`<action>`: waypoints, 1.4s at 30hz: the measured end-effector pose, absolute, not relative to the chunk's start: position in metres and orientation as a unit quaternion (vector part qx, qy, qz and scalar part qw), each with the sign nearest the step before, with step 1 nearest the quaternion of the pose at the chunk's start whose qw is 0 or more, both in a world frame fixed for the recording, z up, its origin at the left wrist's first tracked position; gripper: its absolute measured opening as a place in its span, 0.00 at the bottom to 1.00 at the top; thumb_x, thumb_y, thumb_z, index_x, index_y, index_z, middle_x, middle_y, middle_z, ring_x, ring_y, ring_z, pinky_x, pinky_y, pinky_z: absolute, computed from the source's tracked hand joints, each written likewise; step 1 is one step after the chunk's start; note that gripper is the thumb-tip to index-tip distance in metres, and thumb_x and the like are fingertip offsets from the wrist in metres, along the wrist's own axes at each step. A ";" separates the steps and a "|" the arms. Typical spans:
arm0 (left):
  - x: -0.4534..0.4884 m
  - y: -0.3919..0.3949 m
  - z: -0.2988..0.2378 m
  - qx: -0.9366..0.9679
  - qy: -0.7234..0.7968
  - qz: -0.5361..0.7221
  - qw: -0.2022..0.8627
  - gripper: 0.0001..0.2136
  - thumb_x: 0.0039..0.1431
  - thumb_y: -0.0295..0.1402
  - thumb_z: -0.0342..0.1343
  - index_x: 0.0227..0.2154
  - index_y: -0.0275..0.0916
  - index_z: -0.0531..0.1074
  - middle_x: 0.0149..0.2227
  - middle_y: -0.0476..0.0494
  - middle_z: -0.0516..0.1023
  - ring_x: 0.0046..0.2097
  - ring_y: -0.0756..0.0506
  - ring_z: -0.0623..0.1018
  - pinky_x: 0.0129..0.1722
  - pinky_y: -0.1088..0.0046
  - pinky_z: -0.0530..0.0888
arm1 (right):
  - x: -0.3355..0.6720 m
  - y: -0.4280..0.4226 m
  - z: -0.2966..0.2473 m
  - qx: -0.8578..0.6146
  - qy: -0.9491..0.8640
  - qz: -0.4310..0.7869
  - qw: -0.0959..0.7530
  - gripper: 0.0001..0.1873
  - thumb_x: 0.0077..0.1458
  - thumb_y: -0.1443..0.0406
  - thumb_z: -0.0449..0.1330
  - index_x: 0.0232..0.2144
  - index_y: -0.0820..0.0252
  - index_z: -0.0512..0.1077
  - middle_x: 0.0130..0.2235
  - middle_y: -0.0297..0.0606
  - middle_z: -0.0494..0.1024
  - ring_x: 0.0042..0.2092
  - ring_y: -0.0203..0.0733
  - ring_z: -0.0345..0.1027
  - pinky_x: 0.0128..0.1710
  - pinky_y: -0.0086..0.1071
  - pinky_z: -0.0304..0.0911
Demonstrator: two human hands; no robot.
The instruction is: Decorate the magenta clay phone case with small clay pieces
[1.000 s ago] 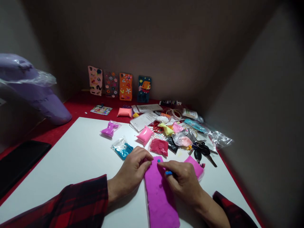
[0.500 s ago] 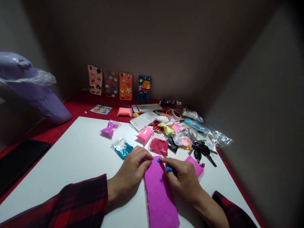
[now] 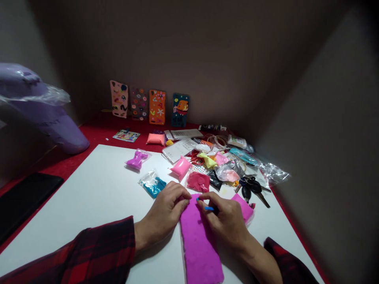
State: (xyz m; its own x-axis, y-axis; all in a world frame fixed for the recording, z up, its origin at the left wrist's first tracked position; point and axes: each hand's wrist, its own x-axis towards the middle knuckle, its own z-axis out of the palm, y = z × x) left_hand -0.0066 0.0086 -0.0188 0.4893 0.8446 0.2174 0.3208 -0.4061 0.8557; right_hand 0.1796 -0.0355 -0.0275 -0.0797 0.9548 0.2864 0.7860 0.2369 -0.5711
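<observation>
A blue stick (image 3: 208, 208), pinched in the closed right hand (image 3: 227, 223), has been drawn slightly farther along the magenta clay slab (image 3: 198, 244) beneath it, whose far corner is pressed by the curled left hand (image 3: 164, 215).

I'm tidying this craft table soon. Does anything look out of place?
A bunch of black keys lies among the clay packets, just beyond the right hand that grips a blue tool on the pink slab; they look stray there. Nothing looks spilled or damaged.

right hand (image 3: 227, 221) edged forward, blue tool (image 3: 208, 208) too
</observation>
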 end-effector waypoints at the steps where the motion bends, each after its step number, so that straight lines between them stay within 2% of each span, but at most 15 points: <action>1: -0.007 0.009 -0.019 0.769 0.378 0.335 0.391 0.06 0.57 0.21 0.51 0.30 0.37 0.71 0.32 0.46 0.72 0.38 0.46 0.70 0.39 0.68 0.67 | 0.179 -0.035 -0.027 -0.605 -0.722 0.134 0.307 0.07 0.54 0.65 0.57 0.34 0.58 0.75 0.22 0.33 0.77 0.23 0.38 0.70 0.24 0.27 0.57; 6: -0.006 0.008 -0.020 0.770 0.378 0.336 0.389 0.07 0.58 0.21 0.51 0.29 0.37 0.70 0.31 0.47 0.72 0.38 0.46 0.70 0.38 0.69 0.67 | 0.176 -0.033 -0.027 -0.614 -0.727 0.132 0.280 0.07 0.54 0.67 0.55 0.31 0.58 0.74 0.21 0.32 0.75 0.21 0.37 0.68 0.24 0.27 0.55; 12: -0.007 0.009 -0.019 0.771 0.378 0.334 0.389 0.06 0.58 0.21 0.51 0.29 0.37 0.70 0.32 0.47 0.72 0.38 0.46 0.70 0.38 0.68 0.67 | 0.174 -0.035 -0.024 -0.616 -0.716 0.149 0.292 0.07 0.54 0.66 0.55 0.32 0.58 0.73 0.20 0.31 0.74 0.22 0.37 0.67 0.24 0.26 0.54; 19: -0.007 0.009 -0.020 0.771 0.374 0.337 0.390 0.07 0.58 0.22 0.51 0.28 0.38 0.70 0.32 0.48 0.72 0.37 0.47 0.69 0.38 0.69 0.67 | 0.171 -0.032 -0.023 -0.626 -0.713 0.150 0.279 0.06 0.50 0.70 0.55 0.28 0.58 0.72 0.22 0.31 0.76 0.24 0.37 0.69 0.26 0.26 0.56; 23: -0.007 0.009 -0.019 0.770 0.376 0.335 0.393 0.07 0.58 0.22 0.51 0.29 0.38 0.70 0.32 0.47 0.72 0.38 0.46 0.70 0.39 0.68 0.67 | 0.177 -0.033 -0.023 -0.620 -0.707 0.143 0.308 0.08 0.51 0.69 0.54 0.31 0.59 0.73 0.22 0.32 0.76 0.24 0.38 0.69 0.25 0.26 0.57; 28: -0.008 0.009 -0.017 0.769 0.379 0.329 0.396 0.06 0.58 0.22 0.51 0.29 0.38 0.70 0.32 0.46 0.72 0.38 0.46 0.70 0.39 0.67 0.67 | 0.185 -0.038 -0.020 -0.558 -0.760 0.062 0.327 0.16 0.48 0.71 0.52 0.38 0.60 0.76 0.27 0.36 0.79 0.26 0.38 0.70 0.26 0.28 0.57; 34: -0.008 0.009 -0.018 0.767 0.377 0.334 0.398 0.07 0.58 0.21 0.51 0.29 0.37 0.70 0.32 0.46 0.71 0.38 0.46 0.70 0.39 0.68 0.67 | 0.185 -0.040 -0.020 -0.512 -0.813 -0.047 0.272 0.18 0.44 0.72 0.52 0.34 0.60 0.78 0.18 0.34 0.70 0.20 0.36 0.59 0.22 0.30 0.46; 42: -0.007 0.008 -0.019 0.765 0.380 0.334 0.399 0.07 0.57 0.21 0.51 0.28 0.38 0.70 0.31 0.47 0.71 0.37 0.46 0.70 0.39 0.68 0.67 | 0.184 -0.039 -0.020 -0.503 -0.821 -0.086 0.255 0.14 0.46 0.72 0.54 0.31 0.59 0.78 0.17 0.33 0.66 0.20 0.35 0.53 0.23 0.31 0.40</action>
State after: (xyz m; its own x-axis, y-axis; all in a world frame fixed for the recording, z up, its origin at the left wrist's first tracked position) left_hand -0.0071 0.0085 -0.0194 0.4891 0.8473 0.2072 0.3142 -0.3928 0.8643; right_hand 0.1840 -0.0392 -0.0196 -0.3639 0.7824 0.5053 0.8701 0.4792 -0.1153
